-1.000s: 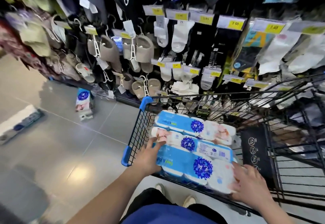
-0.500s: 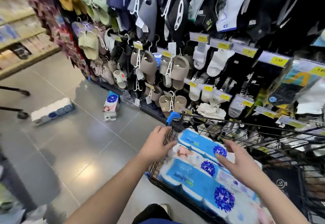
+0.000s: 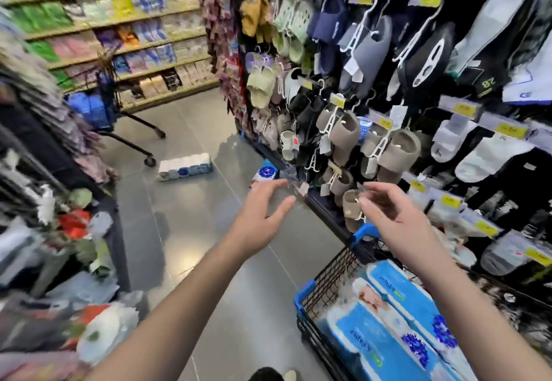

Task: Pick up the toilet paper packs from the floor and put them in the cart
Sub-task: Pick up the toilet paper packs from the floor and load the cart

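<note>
Two toilet paper packs remain on the grey floor: a long white and blue pack [image 3: 185,167] lies flat in the aisle, and a smaller pack with a blue flower [image 3: 265,173] stands by the slipper rack, partly behind my left hand. My left hand [image 3: 263,216] and my right hand [image 3: 394,219] hover in the air with relaxed fingers, holding nothing. The black wire cart with blue corners [image 3: 325,288] is at lower right. Several blue and white packs [image 3: 397,327] lie stacked inside it.
A rack of hanging slippers and socks [image 3: 373,111] lines the right side. Another cart [image 3: 104,105] stands further down the aisle on the left. A display of goods [image 3: 59,231] crowds the left edge. Shelves [image 3: 134,37] close off the far end.
Both hands have let go of the packs in the cart and lifted into the air. My view has swung left and up, toward the aisle and the two packs on the floor.
</note>
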A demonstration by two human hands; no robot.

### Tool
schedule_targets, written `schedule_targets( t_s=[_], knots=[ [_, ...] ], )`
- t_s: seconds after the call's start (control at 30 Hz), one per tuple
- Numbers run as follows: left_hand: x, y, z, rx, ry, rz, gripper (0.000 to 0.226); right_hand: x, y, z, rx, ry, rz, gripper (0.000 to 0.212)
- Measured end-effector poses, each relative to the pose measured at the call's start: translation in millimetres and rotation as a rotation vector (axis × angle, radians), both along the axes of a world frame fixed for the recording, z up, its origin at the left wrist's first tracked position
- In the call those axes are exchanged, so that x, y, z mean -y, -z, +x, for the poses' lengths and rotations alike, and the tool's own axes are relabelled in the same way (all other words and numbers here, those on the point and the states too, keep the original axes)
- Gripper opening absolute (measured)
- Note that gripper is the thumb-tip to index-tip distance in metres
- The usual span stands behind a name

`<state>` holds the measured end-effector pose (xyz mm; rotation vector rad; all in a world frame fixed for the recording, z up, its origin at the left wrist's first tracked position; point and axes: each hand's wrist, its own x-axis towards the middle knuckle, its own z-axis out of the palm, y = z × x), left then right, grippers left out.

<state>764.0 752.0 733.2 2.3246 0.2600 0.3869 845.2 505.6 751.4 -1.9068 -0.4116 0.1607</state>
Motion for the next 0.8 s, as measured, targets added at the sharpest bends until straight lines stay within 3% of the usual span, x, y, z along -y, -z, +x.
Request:
schedule_targets(
  t_s=[0.37,0.8],
  knots=[
    [-97,-3,-74,0.048,-0.358,-0.164,0.046,-109,13,3,-0.033,-0.242,0.073,0.027],
    [-271,6,-71,0.114,-0.487,-0.32,0.041,-302,13,39,-0.083,-0.327,0.028,0.028]
  ],
)
